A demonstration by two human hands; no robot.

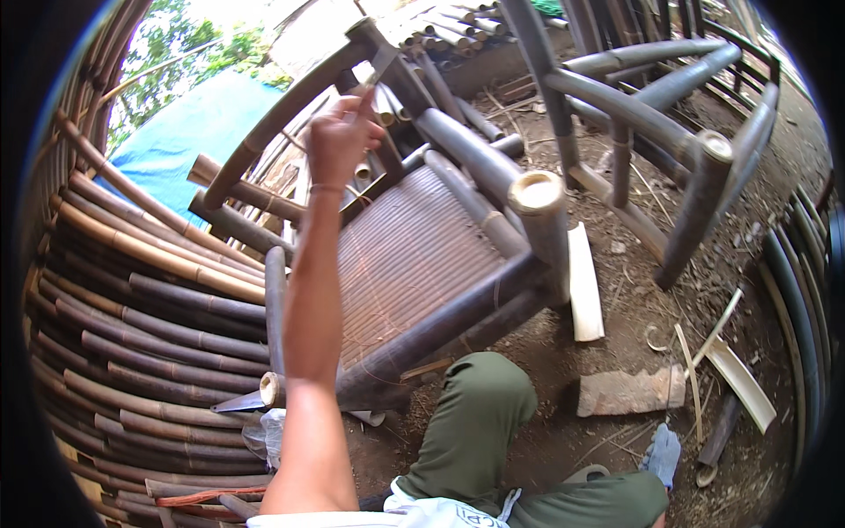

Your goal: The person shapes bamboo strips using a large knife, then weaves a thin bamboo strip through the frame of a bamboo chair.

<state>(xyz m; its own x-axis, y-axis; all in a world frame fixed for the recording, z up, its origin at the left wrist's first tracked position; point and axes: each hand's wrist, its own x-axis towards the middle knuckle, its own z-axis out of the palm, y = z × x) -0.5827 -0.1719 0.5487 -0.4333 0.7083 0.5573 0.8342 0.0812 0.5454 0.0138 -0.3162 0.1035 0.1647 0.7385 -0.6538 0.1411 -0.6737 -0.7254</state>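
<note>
On the dirt floor (634,308) stands a bamboo chair (418,255), before the person. The left hand (341,145) closes its fingers around a knife (382,65), near the chair's upper corner. Gloved right hand (660,454): I cannot tell its grip.

With respect to the left hand's fingers (373,134), chair (418,255) lies below and rightward, stacked poles (176,352) lower left, tarp (198,132) left, pole pile (451,32) beyond, second frame (629,107) farther right on the ground (550,440).
</note>
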